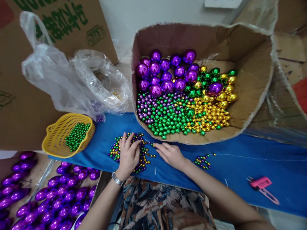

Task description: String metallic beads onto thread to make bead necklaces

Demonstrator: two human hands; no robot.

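My left hand (129, 152) lies with spread fingers on a pile of small beads (144, 158) in green, gold and purple on the blue cloth. Just right of the pile, the fingers of my right hand (171, 155) are pinched together. From their tips a thin needle-like piece (147, 141) with a few small beads on it points toward the pile. Beyond my right wrist lies a strung length of small beads (203, 162). A pale thread (262, 156) runs from it to the right across the blue cloth (237, 172).
A large cardboard box (253, 80) of purple, green and gold beads stands behind my hands. A yellow basket (51, 141) with green beads sits left. Pink thread snips (263, 188) lie right. Large purple beads (58, 200) fill a box lower left; plastic bags (52, 72) stand behind the basket.
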